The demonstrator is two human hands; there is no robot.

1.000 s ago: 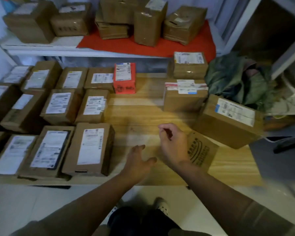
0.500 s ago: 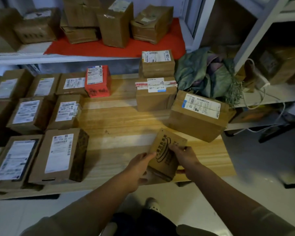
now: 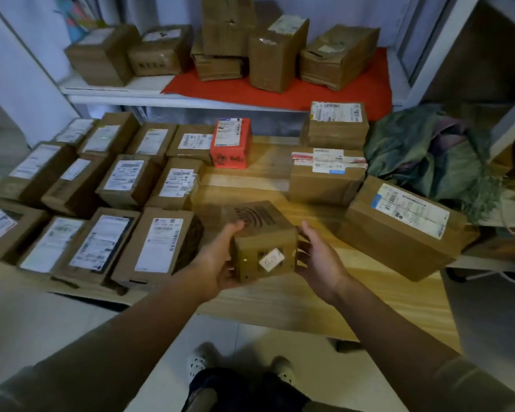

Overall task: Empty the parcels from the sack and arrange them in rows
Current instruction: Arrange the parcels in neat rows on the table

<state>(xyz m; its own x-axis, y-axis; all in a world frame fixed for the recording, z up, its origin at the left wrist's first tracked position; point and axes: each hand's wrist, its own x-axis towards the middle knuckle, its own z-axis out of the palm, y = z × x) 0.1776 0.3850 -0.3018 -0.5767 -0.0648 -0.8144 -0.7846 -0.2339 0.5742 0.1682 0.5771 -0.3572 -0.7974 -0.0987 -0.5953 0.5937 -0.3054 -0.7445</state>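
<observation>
A small brown box (image 3: 263, 242) is up in the air, just over the near edge of the wooden desk (image 3: 280, 295). Two hands hold it. The left hand (image 3: 220, 263) cups its left side and bottom, with the thumb up on the top edge. The right hand (image 3: 315, 257) presses flat on its right side, fingers spread. The box has dark curved lines printed on top and a little white sticker on the side facing the person.

Left of the small brown box, lots of brown parcels (image 3: 101, 200) sit on the desk in neat rows, white labels up. A red parcel (image 3: 232, 147) stands behind the box, at the end of the far row. To the right of the box is a big parcel (image 3: 399, 227) with a long label (it sits a bit crooked). Two more brown parcels (image 3: 329, 162) are behind the box and to its right. A floppy green sack (image 3: 422, 153) lies further right, past them. Above and behind it all, a white shelf (image 3: 116, 93) with a red cloth (image 3: 280, 90) holds more boxes.
</observation>
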